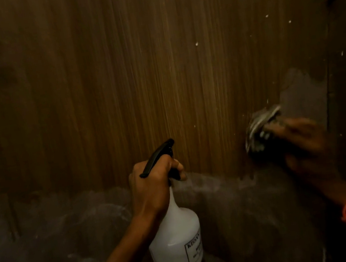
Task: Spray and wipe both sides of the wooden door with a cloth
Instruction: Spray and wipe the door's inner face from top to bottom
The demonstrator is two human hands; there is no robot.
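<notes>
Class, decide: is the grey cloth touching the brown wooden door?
Touching. The head view shows the right hand pressing the grey cloth against the brown wooden door.

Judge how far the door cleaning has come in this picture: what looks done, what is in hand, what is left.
Done: small white droplets dot the brown wood-grain door, so this face has apparently been sprayed. In hand: the right hand presses a crumpled grey cloth to the door near its right edge, while the left hand grips the white plastic spray bottle. Left: the cloudy lower panel and the unseen other side.
</notes>
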